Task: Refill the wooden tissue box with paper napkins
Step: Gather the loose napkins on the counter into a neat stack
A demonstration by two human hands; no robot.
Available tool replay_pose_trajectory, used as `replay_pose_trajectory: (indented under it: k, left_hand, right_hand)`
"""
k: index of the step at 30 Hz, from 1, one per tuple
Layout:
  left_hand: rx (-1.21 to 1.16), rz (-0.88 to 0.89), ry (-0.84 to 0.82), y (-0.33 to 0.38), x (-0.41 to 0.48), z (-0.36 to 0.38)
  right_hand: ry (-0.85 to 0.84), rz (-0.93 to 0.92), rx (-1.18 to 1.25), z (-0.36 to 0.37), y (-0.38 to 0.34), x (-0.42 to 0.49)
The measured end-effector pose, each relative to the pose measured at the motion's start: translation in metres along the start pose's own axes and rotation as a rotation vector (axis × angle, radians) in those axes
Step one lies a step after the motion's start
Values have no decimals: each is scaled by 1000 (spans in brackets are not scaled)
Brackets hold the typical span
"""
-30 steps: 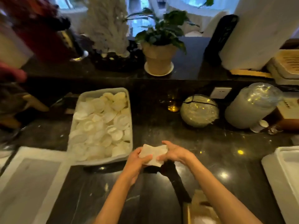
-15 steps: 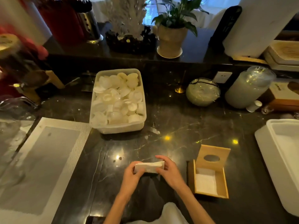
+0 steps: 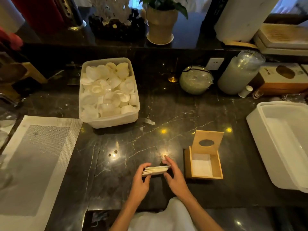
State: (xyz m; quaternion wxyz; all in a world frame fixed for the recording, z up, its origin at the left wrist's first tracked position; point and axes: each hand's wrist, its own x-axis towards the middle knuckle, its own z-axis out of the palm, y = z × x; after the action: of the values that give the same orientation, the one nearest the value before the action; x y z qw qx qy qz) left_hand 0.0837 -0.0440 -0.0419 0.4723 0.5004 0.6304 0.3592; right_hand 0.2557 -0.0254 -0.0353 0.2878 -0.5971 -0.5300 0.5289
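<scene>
A small stack of folded white paper napkins [image 3: 155, 170] is held edge-on just above the dark marble counter [image 3: 126, 147]. My left hand [image 3: 140, 182] grips its left end and my right hand [image 3: 175, 176] presses its right end. Just right of my right hand stands the wooden tissue box [image 3: 216, 165], its lid [image 3: 207, 140] with an oval hole tipped up at the back. The box is open and white napkins lie at its bottom.
A plastic tub of white cup lids [image 3: 108, 92] sits at the back left. A woven placemat [image 3: 36, 160] lies at the left, a white bin [image 3: 283, 142] at the right. Jars [image 3: 240, 74], a glass bowl [image 3: 195, 80] and a potted plant [image 3: 160, 22] line the back.
The view has tilted down toward the counter and the tissue box has come into view. My hands have squared the napkins into a flat stack and shifted slightly toward the box.
</scene>
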Motion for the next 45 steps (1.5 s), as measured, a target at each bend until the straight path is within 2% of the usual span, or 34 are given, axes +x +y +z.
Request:
replay_pose_trajectory:
  k: [5,13,21,27,30,34,36,40,45]
  left_hand:
    - [-15,10,12,-1,-2,-1]
    - [-49,21,3,-9,-6,2]
    - [1,8,-34,-13,-7,1]
    - [20,-14,-68,-18,-4,-8]
    - [-82,-88,-91,-16,-2,-17]
    - [-287,-335,-129,-8,-3,-20]
    - [-342,-417,-130,-2,-7,-19]
    - [-314,-416,-160,4,-11,-19]
    - [-300,-382,-281,20,-13,-15]
  right_hand:
    - [-16,47,79,9,2,-1]
    - [-32,-42,44,29,7,-7]
    - [-57,-24,10,32,11,-9]
    - [-22,-63,-181,23,12,-7]
    - [-58,39,-56,12,9,-5]
    - [-119,351,223,2,8,-5]
    - [-147,452,329,1,10,-7]
    - [-186,523,383,-4,7,-10]
    - [-213,465,444,-7,-3,-12]
